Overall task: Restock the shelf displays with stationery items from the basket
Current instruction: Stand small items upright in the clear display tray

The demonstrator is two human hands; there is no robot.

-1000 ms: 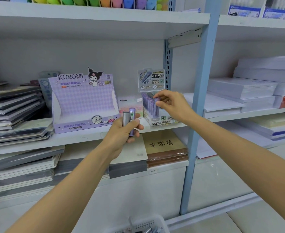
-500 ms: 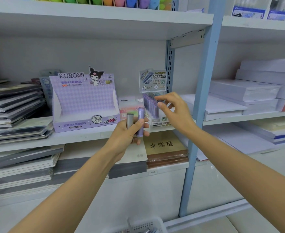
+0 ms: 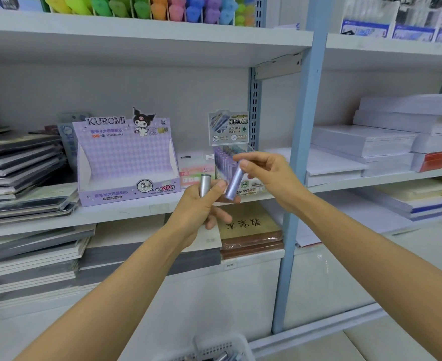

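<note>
Back from the clear display box [image 3: 249, 185], the right hand [image 3: 269, 178] now pinches the upper end of the purple lead tube [image 3: 233, 182] at frame centre. The tube tilts, its lower end under the thumb of the left hand [image 3: 197, 207], whose curled fingers also grip a silver lead tube [image 3: 205, 185] upright. Both hands hang just in front of the middle shelf edge [image 3: 110, 214], and the display box sits right behind them. A Kuromi display carton [image 3: 126, 162] stands to the left, a blue upright [image 3: 296, 178] just right of the right wrist, and the white basket [image 3: 214, 350] is at the bottom edge.
</note>
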